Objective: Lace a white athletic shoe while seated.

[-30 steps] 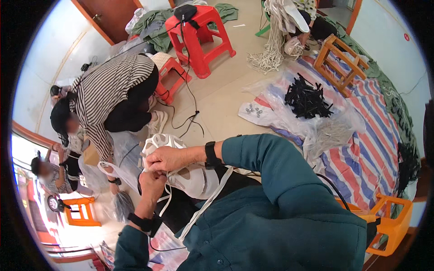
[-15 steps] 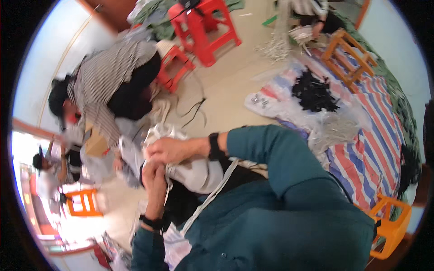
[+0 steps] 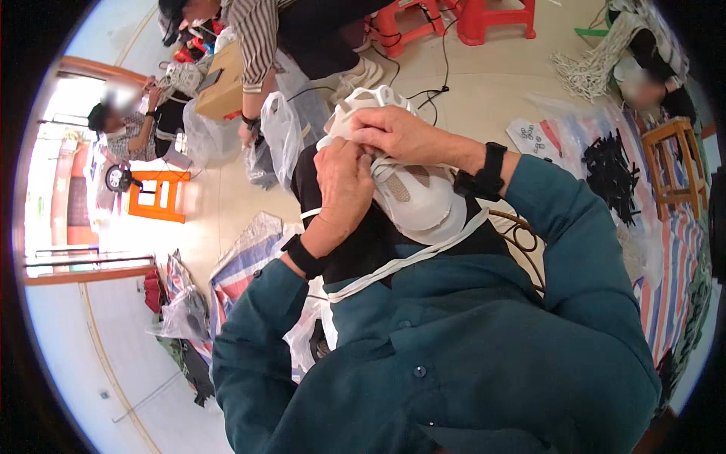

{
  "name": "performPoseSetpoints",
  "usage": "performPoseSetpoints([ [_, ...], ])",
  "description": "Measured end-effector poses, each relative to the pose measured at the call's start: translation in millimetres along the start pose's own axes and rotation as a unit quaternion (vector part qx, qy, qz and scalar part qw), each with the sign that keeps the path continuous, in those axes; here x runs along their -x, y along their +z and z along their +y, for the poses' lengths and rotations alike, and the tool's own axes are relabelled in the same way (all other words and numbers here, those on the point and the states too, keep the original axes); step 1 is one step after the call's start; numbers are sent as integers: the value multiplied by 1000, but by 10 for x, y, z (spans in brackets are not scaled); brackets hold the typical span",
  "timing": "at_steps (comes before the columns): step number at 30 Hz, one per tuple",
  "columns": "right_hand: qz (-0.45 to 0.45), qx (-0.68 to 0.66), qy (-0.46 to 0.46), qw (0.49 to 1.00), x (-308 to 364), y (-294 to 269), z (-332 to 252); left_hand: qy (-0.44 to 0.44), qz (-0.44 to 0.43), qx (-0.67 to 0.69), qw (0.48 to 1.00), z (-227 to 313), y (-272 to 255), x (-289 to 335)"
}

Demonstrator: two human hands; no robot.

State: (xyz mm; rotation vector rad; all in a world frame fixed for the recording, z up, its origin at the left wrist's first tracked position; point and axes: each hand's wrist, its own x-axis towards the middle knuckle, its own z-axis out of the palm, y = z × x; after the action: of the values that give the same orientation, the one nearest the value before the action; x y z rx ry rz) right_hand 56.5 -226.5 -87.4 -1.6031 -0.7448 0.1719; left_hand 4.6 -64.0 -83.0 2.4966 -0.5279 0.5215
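Observation:
A white sneaker (image 3: 416, 200) with beige mesh panels lies across my lap, its rounded toe toward me. My left hand (image 3: 344, 185) is closed at the near left of its lacing, fingertips pinched. From the right, my right hand (image 3: 412, 136) reaches over the shoe's opening, thumb and fingers pressed together against the left fingertips. Both appear to grip the shoelace, though the pinched part is mostly hidden. One long white shoelace end (image 3: 408, 265) drapes over my lap below the toe. Dark bands circle both wrists.
Ahead on the left, a person in a striped sleeve (image 3: 257, 45) works beside plastic bags (image 3: 280, 136) and a cardboard box (image 3: 221, 79). Red stools (image 3: 495, 23) and cables (image 3: 435, 94) are beyond. At right, black strips (image 3: 611, 170) lie on striped sheeting near a wooden stool (image 3: 673, 170).
The view has swung, so the surroundings sit differently and more of the sneaker shows. My hands remain together at its lacing. The striped-sleeved person appears farther up in the picture.

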Motion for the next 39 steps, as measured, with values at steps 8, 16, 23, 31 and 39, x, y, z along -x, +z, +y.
performPoseSetpoints([
  [8, -23, -104, 36, 994, -18, -52, 54, -95, 51, 114, 988, -8, -67, -269],
  [16, -22, -81, 35, 996, -12, -11, 1, -119, 35, 203, 971, 28, -118, -764],
  [23, -15, -6, -5, 1000, 35, -32, -36, -278, -6, 489, 827, -116, -145, -468],
  [31, 3, 24, -2, 1000, 67, -22, -67, -280, -14, 570, 772, -178, -112, -302],
  [39, 58, 225, -172, 957, -16, 12, -206, -257, -23, 573, 778, -294, 79, -279],
])
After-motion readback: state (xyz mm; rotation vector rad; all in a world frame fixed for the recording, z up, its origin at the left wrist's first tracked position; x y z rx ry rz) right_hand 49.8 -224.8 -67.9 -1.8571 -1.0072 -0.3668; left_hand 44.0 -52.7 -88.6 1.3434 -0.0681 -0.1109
